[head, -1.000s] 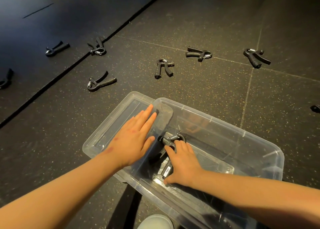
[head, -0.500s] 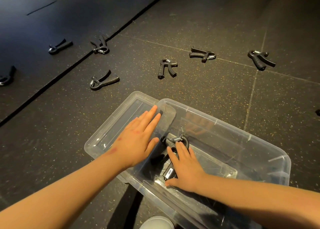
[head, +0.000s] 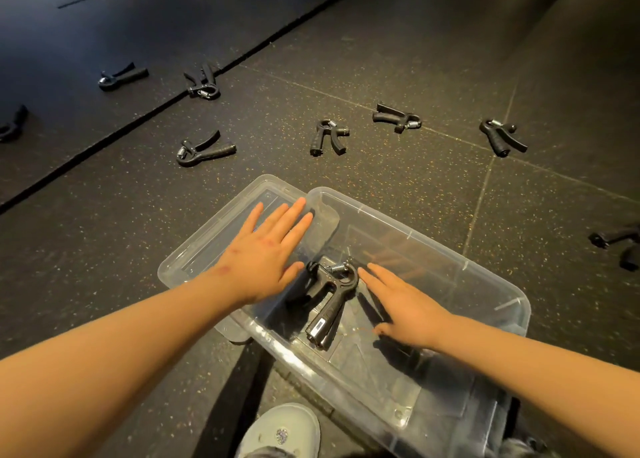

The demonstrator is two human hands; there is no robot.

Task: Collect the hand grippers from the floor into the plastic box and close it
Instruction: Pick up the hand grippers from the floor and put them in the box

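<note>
A clear plastic box (head: 491, 284) stands on the dark floor with its clear lid (head: 214, 229) lying partly under its left end. One black hand gripper (head: 329, 295) lies inside the box on the bottom. My left hand (head: 266, 253) lies flat with straight fingers on the lid at the box's left rim. Inside the box, my right hand (head: 405, 305) is open with straight fingers just right of that gripper, not touching it. Several more black hand grippers lie on the floor beyond the box: one (head: 204, 149) at front left, one (head: 327, 139) in the middle, one (head: 396, 116) and one (head: 502, 139) to the right.
More grippers lie far left (head: 123, 77), (head: 204, 83), (head: 12, 127) on a darker mat past a black seam, and one (head: 620, 243) at the right edge. A grey shoe (head: 284, 430) shows at the bottom, close to the box's near wall.
My right hand let go of the gripper in the box and drew off to the right with its fingers straightened. The left hand stayed flat on the lid.
</note>
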